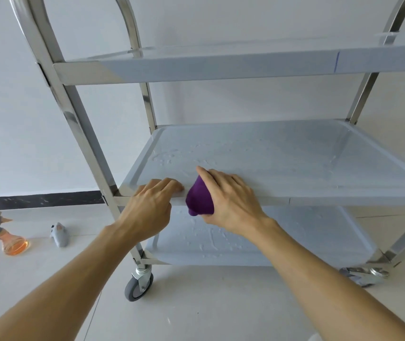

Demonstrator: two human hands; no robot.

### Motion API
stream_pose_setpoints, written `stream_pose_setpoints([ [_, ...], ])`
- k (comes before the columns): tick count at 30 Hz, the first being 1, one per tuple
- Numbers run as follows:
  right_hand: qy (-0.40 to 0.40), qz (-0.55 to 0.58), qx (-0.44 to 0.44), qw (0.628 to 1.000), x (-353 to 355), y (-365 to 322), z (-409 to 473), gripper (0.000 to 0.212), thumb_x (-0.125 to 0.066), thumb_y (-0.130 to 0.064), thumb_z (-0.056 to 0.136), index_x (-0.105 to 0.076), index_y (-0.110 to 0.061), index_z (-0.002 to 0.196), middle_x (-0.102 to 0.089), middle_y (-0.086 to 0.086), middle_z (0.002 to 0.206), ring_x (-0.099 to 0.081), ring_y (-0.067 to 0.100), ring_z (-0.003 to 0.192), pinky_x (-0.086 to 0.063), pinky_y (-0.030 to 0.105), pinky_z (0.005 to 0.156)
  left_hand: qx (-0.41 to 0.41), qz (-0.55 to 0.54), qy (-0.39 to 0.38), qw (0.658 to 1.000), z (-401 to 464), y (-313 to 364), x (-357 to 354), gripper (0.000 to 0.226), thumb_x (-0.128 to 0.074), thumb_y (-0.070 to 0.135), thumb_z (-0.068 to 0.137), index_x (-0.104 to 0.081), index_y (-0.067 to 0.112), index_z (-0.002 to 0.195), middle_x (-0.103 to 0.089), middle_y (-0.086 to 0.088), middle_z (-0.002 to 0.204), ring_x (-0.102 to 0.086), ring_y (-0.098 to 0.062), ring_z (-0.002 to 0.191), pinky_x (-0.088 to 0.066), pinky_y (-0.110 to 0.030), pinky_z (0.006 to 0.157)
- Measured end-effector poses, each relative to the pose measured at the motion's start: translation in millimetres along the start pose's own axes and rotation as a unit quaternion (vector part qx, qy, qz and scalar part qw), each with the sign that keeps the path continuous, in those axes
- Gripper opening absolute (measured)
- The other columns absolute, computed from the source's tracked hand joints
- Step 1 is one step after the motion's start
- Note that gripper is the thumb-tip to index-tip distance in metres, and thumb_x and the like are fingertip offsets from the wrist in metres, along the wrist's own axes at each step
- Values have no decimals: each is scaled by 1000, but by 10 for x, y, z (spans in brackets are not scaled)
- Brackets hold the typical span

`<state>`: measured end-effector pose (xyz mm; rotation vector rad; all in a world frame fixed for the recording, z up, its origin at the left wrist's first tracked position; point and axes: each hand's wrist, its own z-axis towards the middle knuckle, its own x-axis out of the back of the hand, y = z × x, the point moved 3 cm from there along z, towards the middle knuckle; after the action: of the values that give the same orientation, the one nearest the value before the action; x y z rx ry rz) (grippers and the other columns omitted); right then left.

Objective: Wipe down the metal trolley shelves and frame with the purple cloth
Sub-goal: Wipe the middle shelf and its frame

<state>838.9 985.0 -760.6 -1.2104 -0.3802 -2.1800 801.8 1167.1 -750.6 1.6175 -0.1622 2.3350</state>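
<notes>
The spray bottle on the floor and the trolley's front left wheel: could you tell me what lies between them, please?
In the head view, a small grey object lies on the floor between the spray bottle and the wheel.

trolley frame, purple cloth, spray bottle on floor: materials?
Trolley frame: likely stainless steel, polished, mirror-like reflections. Purple cloth: soft fabric, matte, bunches in the right hand. Spray bottle: apparently clear plastic, orange liquid showing through, grey trigger head.

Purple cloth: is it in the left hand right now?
No, the right hand grips the purple cloth; the left hand rests on the middle shelf edge.
</notes>
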Motion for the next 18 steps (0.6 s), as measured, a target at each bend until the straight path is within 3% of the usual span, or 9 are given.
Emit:
stream_pose_setpoints([
  [3, 9, -1, -7, 1000, 184, 421, -263, 104, -86, -37, 47, -49, -14, 141, -62, 6, 129, -64, 29, 107, -50, 34, 91, -15, 11, 17, 1000, -25, -28, 4, 42, -46, -1, 88, -56, 18, 123, -62, 6, 126, -56, -24, 115, -48, -40, 94],
  [7, -23, -9, -93, 995, 523, 1309, -810, 106, -89, -32, 51, -39, -22, 145, -58, 1, 134, -57, 25, 115, -42, 30, 93, -37, 34, 24, 998, -20, -4, 32, 39, -54, -6, 82, -62, 13, 115, -67, 2, 115, -64, -27, 101, -54, -43, 82],
  [9, -40, -15, -131, 990, 681, 1628, -991, 107, -89, -34, 53, -35, -27, 145, -56, 0, 136, -54, 27, 122, -38, 35, 100, -29, 32, 22, 999, -5, 25, 34, 36, -54, -6, 81, -63, 11, 112, -67, -1, 113, -64, -29, 99, -53, -43, 80],
  [12, -55, -16, -149, 987, 731, 1744, -1035, 107, -88, -40, 56, -34, -25, 147, -55, 3, 136, -50, 31, 128, -36, 46, 107, -25, -2, 33, 999, 67, 198, -5, 35, -52, -3, 84, -60, 10, 116, -61, -4, 121, -59, -28, 109, -48, -39, 89],
  [18, -27, -4, -122, 992, 627, 1439, -885, 104, -87, -41, 60, -39, -12, 148, -58, 5, 135, -55, 26, 122, -39, 36, 102, -99, -5, -1, 995, 407, 945, -281, 57, -49, 19, 92, -34, 16, 148, -31, -2, 157, -30, -24, 143, -29, -42, 115],
])
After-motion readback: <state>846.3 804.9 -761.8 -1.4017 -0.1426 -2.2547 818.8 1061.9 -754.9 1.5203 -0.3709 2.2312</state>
